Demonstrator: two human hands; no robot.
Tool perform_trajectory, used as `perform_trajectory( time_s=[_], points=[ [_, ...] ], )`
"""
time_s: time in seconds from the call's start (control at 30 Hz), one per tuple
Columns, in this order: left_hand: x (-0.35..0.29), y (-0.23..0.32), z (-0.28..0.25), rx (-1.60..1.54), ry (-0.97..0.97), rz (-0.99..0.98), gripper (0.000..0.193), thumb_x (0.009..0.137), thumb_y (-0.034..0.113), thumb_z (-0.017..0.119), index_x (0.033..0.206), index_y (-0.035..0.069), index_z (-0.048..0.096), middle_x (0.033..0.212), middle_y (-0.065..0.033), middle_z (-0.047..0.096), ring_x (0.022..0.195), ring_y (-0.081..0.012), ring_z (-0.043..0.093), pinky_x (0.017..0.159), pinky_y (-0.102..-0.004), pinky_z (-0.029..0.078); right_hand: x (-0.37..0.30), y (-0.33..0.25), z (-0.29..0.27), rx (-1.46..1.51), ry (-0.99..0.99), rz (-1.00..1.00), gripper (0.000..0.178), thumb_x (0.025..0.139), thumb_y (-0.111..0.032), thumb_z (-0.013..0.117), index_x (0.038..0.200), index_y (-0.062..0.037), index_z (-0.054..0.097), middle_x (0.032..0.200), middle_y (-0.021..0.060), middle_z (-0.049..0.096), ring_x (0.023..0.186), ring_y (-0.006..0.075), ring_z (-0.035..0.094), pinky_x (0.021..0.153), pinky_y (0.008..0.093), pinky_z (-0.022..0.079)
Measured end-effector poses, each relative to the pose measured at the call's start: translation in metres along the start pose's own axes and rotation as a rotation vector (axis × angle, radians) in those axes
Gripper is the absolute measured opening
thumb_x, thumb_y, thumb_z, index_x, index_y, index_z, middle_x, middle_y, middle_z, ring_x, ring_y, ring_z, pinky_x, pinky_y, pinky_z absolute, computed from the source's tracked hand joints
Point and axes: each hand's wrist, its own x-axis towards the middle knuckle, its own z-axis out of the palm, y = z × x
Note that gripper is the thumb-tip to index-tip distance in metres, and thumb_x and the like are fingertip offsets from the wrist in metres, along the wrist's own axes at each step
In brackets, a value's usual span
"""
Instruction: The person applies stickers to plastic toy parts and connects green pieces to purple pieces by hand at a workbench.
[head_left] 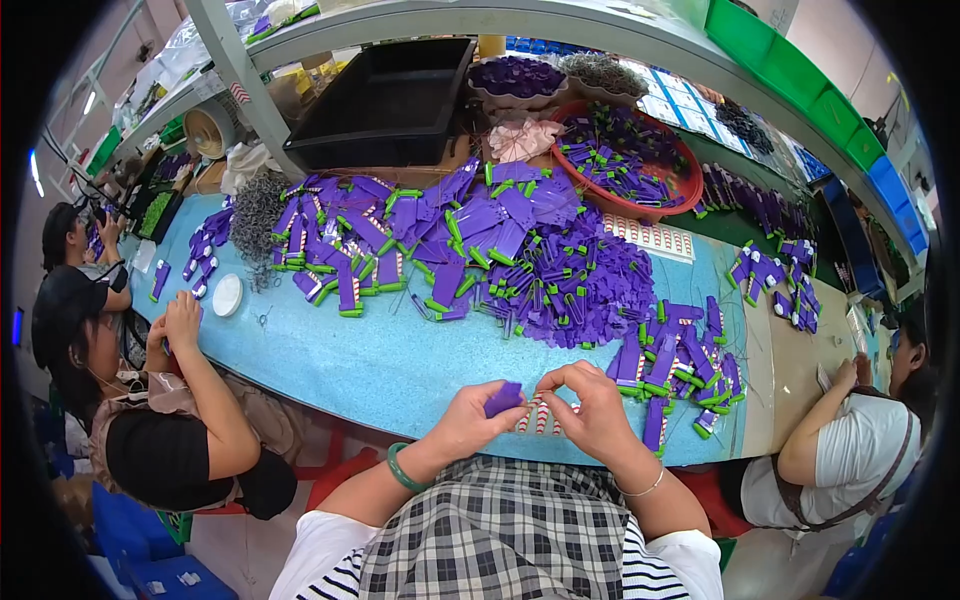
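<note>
My left hand is closed around a flat purple piece, part of which shows between thumb and fingers. Close beside it, my right hand has its thumb and forefinger pinched near that piece; what it pinches is too small to tell. Under and between both hands lies a sheet of red-and-white striped stickers at the table's near edge. To the right of my right hand is a pile of purple pieces with green ends, some with striped stickers. Straight ahead rises a heap of small purple parts.
More purple-and-green pieces cover the blue table. Behind them stand a black tray and a red basin. A white round lid lies left. Co-workers sit at left and right. A shelf crosses overhead.
</note>
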Motion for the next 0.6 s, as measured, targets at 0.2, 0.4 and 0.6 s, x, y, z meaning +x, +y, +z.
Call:
perform_trajectory(
  time_s=[0.2,0.4,0.6],
  points=[
    [0.0,0.001,0.003,-0.291,0.077,-0.008,0.015,0.089,0.013,0.061,0.095,0.0,0.056,0.077,-0.0044,0.061,0.067,-0.0129,0.061,0.061,-0.0295,0.054,-0.009,-0.008,0.013,0.333,0.244,0.149,0.033,0.075,-0.007,0.067,0.107,-0.0032,0.057,0.108,0.0073,0.057,0.095,0.0176,0.056,0.077,0.03,0.044],
    [0.0,0.004,0.007,-0.271,-0.029,-0.036,0.029,0.094,0.014,0.051,0.118,0.002,0.041,0.094,-0.0086,0.059,0.079,-0.0163,0.062,0.067,-0.0308,0.056,-0.018,0.014,0.032,0.395,0.139,0.146,0.012,0.084,-0.004,0.062,0.094,-0.0012,0.057,0.093,0.0056,0.06,0.08,0.0108,0.057,0.071,0.0238,0.046],
    [0.002,0.003,0.009,-0.481,-0.044,-0.096,0.03,0.096,0.011,0.041,0.125,0.007,0.034,0.116,-0.0096,0.05,0.1,-0.0186,0.057,0.08,-0.0367,0.056,-0.019,0.015,0.039,0.722,0.091,0.404,0.009,0.083,-0.006,0.064,0.084,-0.0019,0.056,0.077,-0.0001,0.059,0.068,0.0064,0.054,0.063,0.0208,0.044]
  ],
)
